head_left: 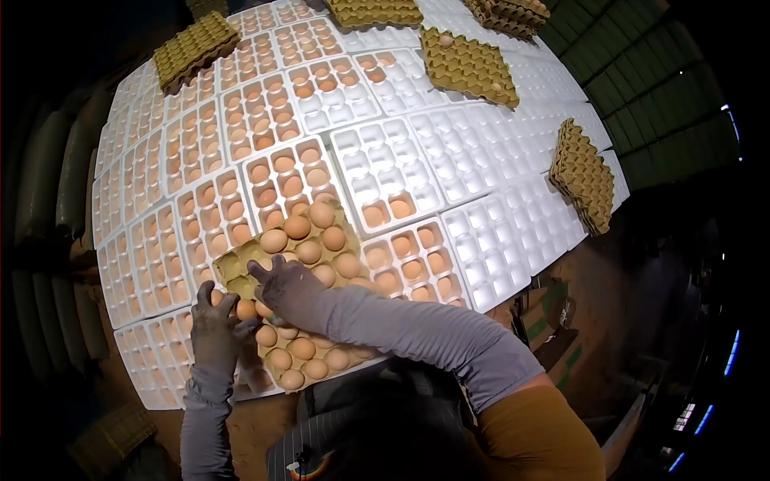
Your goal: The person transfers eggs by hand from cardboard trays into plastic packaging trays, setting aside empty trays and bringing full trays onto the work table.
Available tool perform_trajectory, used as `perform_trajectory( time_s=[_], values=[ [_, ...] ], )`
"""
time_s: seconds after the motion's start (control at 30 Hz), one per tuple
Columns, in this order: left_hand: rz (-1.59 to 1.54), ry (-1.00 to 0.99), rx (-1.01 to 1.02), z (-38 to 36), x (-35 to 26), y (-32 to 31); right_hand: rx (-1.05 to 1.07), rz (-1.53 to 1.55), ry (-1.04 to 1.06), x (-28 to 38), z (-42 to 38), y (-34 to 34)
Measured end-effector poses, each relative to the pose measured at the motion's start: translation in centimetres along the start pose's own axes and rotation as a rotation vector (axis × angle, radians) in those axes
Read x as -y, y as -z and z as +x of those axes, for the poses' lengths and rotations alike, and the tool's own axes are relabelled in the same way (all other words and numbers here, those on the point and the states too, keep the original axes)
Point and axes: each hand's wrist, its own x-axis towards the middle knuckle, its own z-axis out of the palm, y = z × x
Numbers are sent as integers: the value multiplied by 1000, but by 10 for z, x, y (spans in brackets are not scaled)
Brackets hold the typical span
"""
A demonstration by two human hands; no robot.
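My left hand [215, 329], in a grey glove, is closed around brown eggs at the near left edge of the pulp egg tray. One egg [245, 309] shows between its thumb and fingers. My right hand [290, 295], also gloved, is over the middle of the pulp egg tray [234, 271], fingers curled down; what lies under its palm is hidden. Brown eggs [302, 348] fill the tray's near and right cups, while several cups at its far left corner hold none. The pulp tray rests on top of white foam egg trays.
White foam trays [385, 164] cover the table, those on the left filled with eggs, several on the right without. Pulp trays lie at the far left [195, 50], far middle [469, 68] and right edge [581, 176]. Cardboard [549, 321] lies below the right edge.
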Motion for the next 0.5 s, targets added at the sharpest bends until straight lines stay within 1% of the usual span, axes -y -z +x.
perform_trajectory(
  time_s=[0.07, 0.13, 0.2, 0.23, 0.27, 0.3, 0.33, 0.37, 0.4, 0.47, 0.5],
  values=[
    [-260, 176, -25, 12, -25, 18, -202, 346, -148, -39, -46, 29],
    [-303, 32, -133, 39, -77, 29, -391, 699, -267, -82, -98, 52],
    [-296, -38, -132, 81, -140, 23, -368, 726, -507, -139, -142, 39],
    [-284, -39, -61, 104, -165, 9, -366, 578, -573, -165, -160, 38],
    [-223, -80, -69, 129, -188, -14, -367, 434, -638, -189, -173, 36],
    [-160, -81, -39, 150, -205, -36, -369, 360, -653, -208, -180, 28],
    [-127, -43, 39, 172, -224, -45, -371, 287, -666, -227, -186, 15],
    [-50, -37, 70, 188, -229, -68, -383, 252, -616, -246, -189, -4],
    [92, -28, 168, 206, -229, -91, -385, 271, -601, -256, -189, -15],
    [133, 45, 260, 218, -239, -95, -205, 272, -495, -274, -186, -21],
    [144, 59, 266, 221, -244, -96, -251, 353, -468, -279, -182, -23]
  ],
)
